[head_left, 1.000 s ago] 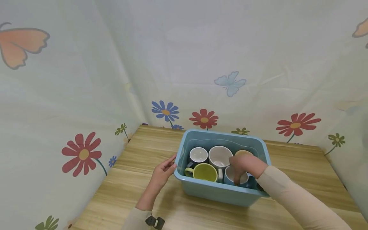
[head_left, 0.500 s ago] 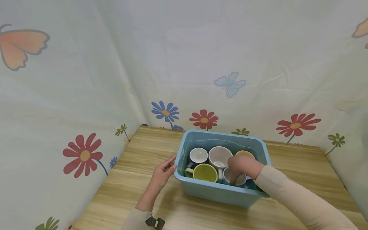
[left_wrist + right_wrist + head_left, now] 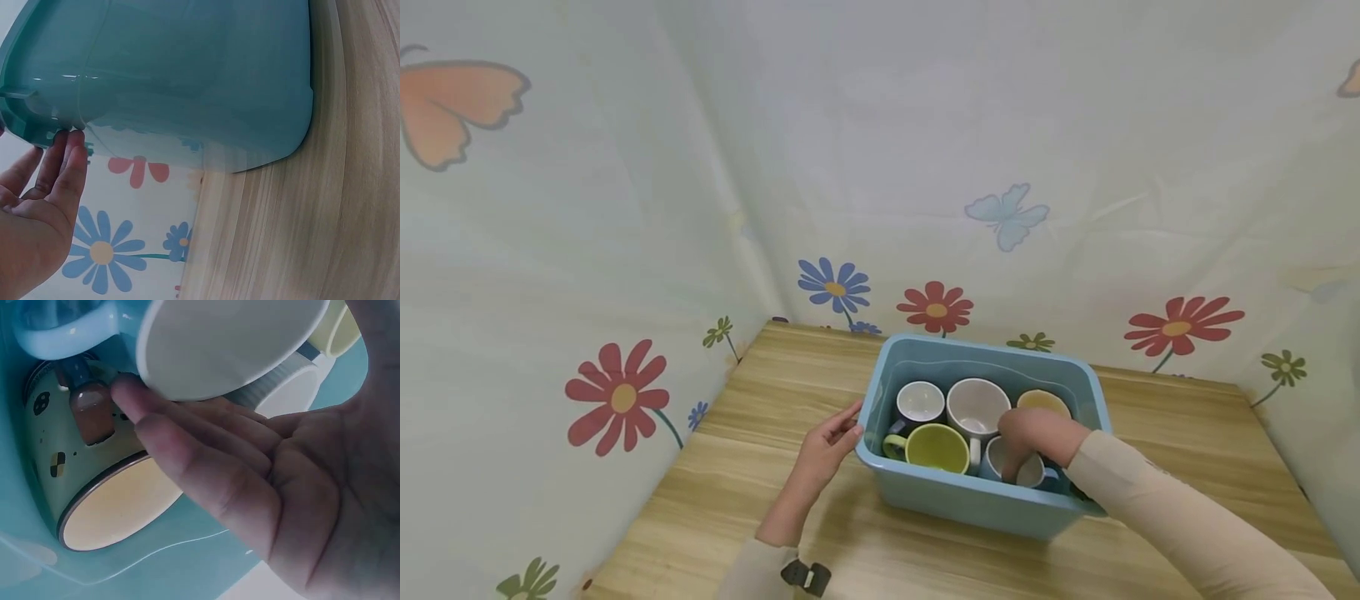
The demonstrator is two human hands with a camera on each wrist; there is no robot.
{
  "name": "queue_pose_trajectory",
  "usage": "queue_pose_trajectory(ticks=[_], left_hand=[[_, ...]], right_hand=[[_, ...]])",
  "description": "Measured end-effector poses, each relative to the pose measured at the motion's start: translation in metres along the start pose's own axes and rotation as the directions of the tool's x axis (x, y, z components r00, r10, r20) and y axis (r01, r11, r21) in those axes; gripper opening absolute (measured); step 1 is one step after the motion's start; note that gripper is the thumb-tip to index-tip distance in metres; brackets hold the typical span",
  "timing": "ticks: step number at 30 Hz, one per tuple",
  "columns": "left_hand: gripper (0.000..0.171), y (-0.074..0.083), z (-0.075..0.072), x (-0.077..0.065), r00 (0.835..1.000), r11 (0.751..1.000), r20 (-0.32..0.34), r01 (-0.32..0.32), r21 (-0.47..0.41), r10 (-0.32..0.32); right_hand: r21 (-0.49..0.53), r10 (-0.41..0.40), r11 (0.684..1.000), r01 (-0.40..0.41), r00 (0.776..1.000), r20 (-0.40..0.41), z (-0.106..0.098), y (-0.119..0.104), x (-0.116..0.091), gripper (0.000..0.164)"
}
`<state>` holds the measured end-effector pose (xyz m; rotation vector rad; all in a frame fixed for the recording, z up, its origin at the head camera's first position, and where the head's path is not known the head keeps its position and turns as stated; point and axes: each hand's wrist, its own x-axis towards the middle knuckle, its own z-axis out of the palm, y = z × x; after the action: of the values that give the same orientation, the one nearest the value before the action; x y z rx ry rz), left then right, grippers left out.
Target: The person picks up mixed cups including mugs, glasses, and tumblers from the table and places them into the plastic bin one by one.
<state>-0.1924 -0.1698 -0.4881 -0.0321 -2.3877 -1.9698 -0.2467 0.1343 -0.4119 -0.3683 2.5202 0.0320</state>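
A blue plastic bin (image 3: 955,496) full of mugs stands on the wooden table. My right hand (image 3: 1037,433) reaches inside and grips a blue mug (image 3: 1051,478) with a white interior by its wall; its thumb and fingers lie on opposite sides of the rim. In the right wrist view its fingers (image 3: 206,469) lie between that mug (image 3: 231,344) and a patterned mug (image 3: 119,506) with a cream interior. My left hand (image 3: 818,454) rests its fairly straight fingertips against the bin's left rim, seen from below in the left wrist view.
Around the blue mug sit a yellow-green mug (image 3: 937,450), a large white mug (image 3: 977,407), a dark mug (image 3: 921,403) with a white inside and a cream-lined mug (image 3: 1043,402). A flower-printed sheet (image 3: 880,167) hangs behind the wooden table (image 3: 760,400).
My right hand has shifted slightly left inside the bin, and the blue mug has shifted with it. My left hand stays at the bin's left rim.
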Motion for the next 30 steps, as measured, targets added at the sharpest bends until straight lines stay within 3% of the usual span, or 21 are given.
queue_pose_trajectory(ticks=[10, 17, 25, 30], left_hand=[[0.046, 0.0021, 0.0013, -0.0005, 1.000, 1.000, -0.004, -0.010, 0.003, 0.010], [0.046, 0.0006, 0.0009, -0.0010, 1.000, 1.000, -0.009, -0.012, 0.006, 0.012], [0.046, -0.0019, 0.0010, -0.0015, 1.000, 1.000, -0.007, -0.015, 0.007, 0.015], [0.046, -0.0012, 0.0013, -0.0002, 1.000, 1.000, -0.007, -0.011, -0.003, 0.011]], right_hand=[[-0.016, -0.012, 1.000, 0.014, 0.993, 0.118, 0.0001, 0.0073, 0.0075, 0.037], [0.023, 0.002, 1.000, -0.005, 0.990, 0.139, 0.0005, 0.0052, 0.0040, 0.030], [-0.022, -0.018, 1.000, 0.021, 0.991, 0.129, 0.0032, 0.0048, 0.0032, 0.030], [0.001, -0.055, 0.998, 0.056, 0.986, 0.159, 0.0002, 0.0062, 0.0045, 0.026]])
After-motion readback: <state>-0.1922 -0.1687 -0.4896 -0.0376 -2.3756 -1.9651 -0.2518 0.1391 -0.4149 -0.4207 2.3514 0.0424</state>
